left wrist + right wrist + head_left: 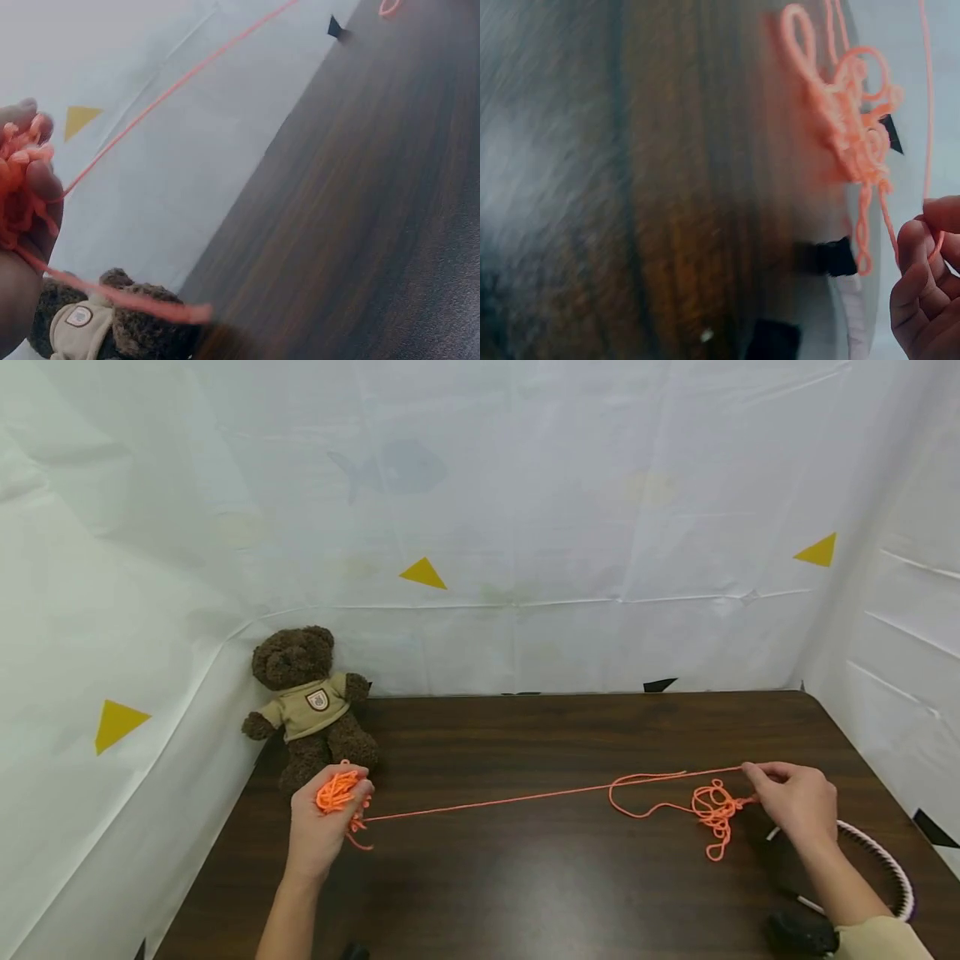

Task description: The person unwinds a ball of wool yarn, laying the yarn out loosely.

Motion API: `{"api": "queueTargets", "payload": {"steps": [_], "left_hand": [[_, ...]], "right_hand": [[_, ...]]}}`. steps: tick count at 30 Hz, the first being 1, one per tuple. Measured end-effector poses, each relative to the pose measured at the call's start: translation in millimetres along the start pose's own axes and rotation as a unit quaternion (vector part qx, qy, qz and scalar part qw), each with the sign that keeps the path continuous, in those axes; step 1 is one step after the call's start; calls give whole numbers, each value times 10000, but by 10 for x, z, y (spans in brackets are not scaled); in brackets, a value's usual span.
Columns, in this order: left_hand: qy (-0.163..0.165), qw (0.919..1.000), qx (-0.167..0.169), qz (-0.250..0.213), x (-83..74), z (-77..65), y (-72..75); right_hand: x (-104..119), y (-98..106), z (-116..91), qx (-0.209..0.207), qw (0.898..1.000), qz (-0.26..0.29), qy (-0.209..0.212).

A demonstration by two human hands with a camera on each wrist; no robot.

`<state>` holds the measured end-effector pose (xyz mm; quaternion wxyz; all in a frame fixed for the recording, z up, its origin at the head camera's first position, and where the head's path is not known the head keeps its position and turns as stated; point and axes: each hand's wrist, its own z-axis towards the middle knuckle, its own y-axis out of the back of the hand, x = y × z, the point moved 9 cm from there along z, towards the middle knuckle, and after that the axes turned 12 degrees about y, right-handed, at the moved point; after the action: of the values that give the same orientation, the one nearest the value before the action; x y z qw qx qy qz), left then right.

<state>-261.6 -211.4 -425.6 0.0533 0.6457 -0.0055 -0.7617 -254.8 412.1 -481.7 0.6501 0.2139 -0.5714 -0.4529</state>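
A bunched wad of orange yarn (337,793) is gripped in my left hand (318,831), with a short loose end hanging below it. From that wad one strand (487,802) runs taut across the table to my right hand (797,800), which pinches it between thumb and fingertips. A loose tangle of the same yarn (716,810) hangs beside the right hand, joined to it by strands. In the right wrist view the tangle (855,120) dangles from the curled fingers (915,247). The left wrist view shows the wad (22,172) against the palm.
A brown teddy bear (307,702) in a tan shirt sits at the table's back left, just beyond the left hand. A braided white band (888,860) and a black object (801,935) lie by the right forearm. White sheeting (525,527) walls the dark wooden table (540,893).
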Motion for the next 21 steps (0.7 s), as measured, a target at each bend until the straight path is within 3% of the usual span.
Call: {"api": "queueTargets", "payload": {"steps": [4,7,12,15,21], "left_hand": [[-16,9999,30,-107,-11,-20,-75],[21,9993,361,-88,8,-45,-279],[74,9960,894,-35,40,-78,-639],[118,9949,1000,-42,38,-97,-753],[140,9930,1159,-190,2,-94,-888]], "right_hand": [[12,-91,-9,238,9992,-217,221],[56,-202,-20,668,9961,-396,413],[60,-324,-40,1361,9881,-601,390],[96,-325,-30,1271,9887,-649,453],[364,-233,-31,516,9923,-516,997]]}}
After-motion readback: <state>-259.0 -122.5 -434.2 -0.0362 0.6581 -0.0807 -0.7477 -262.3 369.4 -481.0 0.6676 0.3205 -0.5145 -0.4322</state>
